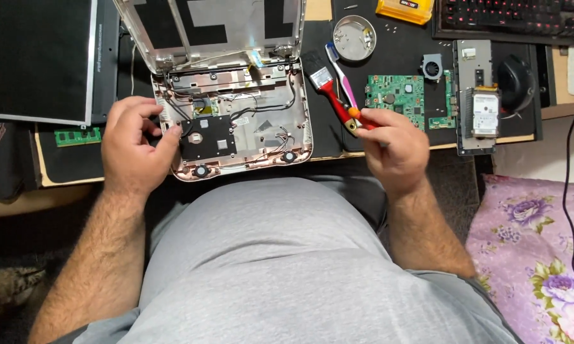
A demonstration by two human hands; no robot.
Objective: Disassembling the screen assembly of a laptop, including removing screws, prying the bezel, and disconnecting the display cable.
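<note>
An opened small laptop shell (236, 121) with a pale pink base lies on the desk in front of me, its lid (210, 28) tilted up at the back. Inside it are loose wires and a black square plate (207, 137). My left hand (134, 146) rests on the shell's left edge, with the thumb touching the black plate. My right hand (392, 146) is to the right of the shell and grips an orange-and-red screwdriver handle (357, 116). A red-handled paintbrush (328, 89) lies just beside that hand.
A green circuit board (398, 95), a small fan (432, 65) and a hard drive (484, 113) on a metal bracket lie to the right. A round metal dish (354, 37) holds screws. A screen panel (38, 60) and memory stick (77, 136) are left; a keyboard (510, 16) at top right.
</note>
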